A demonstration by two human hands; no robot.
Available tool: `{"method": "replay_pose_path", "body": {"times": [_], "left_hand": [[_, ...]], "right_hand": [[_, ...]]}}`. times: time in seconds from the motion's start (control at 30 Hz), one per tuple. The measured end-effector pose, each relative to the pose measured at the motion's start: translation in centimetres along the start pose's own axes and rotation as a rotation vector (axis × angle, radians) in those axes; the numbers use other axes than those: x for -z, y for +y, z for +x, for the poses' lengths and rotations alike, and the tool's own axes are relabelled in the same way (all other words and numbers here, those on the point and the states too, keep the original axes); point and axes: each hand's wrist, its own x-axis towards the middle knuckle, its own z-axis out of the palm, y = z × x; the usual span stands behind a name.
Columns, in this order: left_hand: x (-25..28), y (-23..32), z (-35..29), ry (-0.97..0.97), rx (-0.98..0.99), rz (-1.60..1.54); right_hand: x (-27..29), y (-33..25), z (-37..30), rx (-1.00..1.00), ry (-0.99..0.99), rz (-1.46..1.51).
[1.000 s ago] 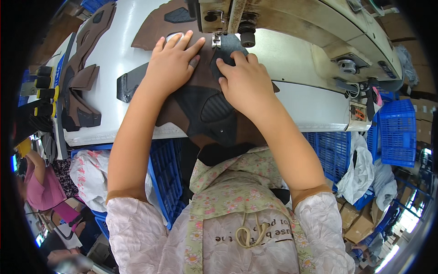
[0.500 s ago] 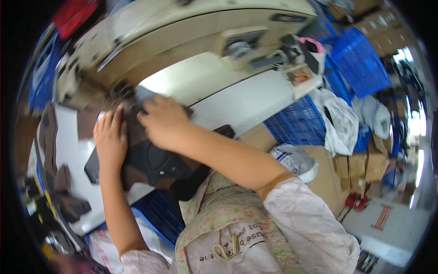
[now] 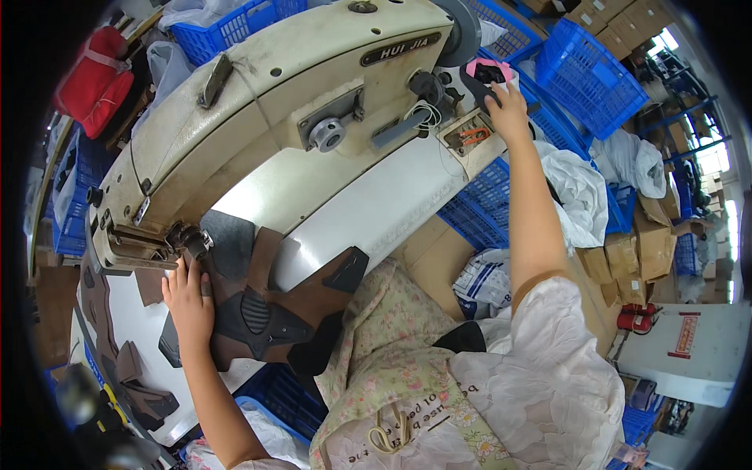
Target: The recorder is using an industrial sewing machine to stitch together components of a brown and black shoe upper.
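We've got our left hand (image 3: pixel 190 309) flat on the brown-and-black piece (image 3: pixel 270 319), grip wide, fingers uncurled. Our right hand (image 3: pixel 507 113)'s by the pink-rimmed thing (image 3: pixel 502 69); can't tell its grip.

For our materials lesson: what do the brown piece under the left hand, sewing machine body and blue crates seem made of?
Brown piece: perhaps leather or synthetic, matte; thin, flat sheet.
Sewing machine body: probably painted metal, glossy; stained cream coat.
Blue crates: likely plastic, smooth; uniform lattice walls.

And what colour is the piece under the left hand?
The piece is brown with black patches, best in head view.
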Motion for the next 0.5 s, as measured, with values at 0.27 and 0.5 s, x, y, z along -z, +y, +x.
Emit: {"method": "replay_pose_path", "body": {"times": [0.27, 0.5], "left_hand": [[-0.5, -0.7, -1.0, -0.027, 0.007, 0.001], [0.2, -0.3, -0.9, 0.020, 0.007, -0.012]], "right_hand": [[-1.4, -3.5, -2.7, -0.050, -0.345, -0.029], [6.2, -11.8, -3.9, -0.352, -0.275, 0.559]]}}
